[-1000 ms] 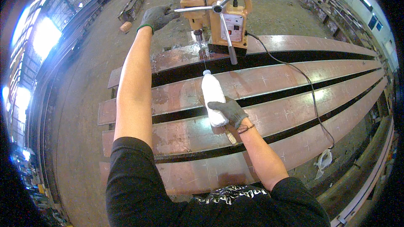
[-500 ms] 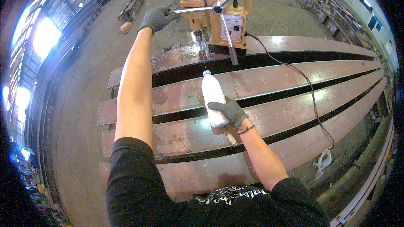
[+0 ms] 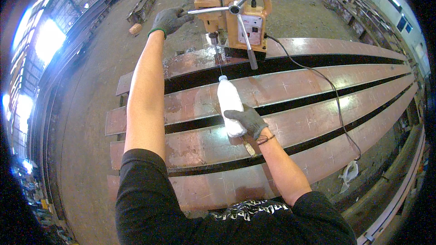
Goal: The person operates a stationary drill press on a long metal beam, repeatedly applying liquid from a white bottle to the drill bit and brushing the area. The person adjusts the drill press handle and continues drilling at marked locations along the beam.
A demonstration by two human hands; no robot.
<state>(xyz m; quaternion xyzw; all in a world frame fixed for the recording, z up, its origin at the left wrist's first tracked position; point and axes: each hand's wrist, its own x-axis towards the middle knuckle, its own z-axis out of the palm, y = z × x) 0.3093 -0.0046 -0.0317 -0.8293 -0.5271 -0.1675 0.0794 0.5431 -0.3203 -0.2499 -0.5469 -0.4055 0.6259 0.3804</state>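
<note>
Since the earlier frame only the drill's three-spoked feed handle (image 3: 234, 9) has turned slightly, its lower spoke swinging a little to the right, while both gloved hands have kept their places. The left hand (image 3: 169, 21) is closed around the end of the handle's left spoke, beside the drill (image 3: 247, 29); the right hand (image 3: 247, 120), nearer the body, wraps the lower part of a white bottle (image 3: 230, 100), whose cap points away from that hand toward the cutter (image 3: 216, 47), right of and below the left hand.
</note>
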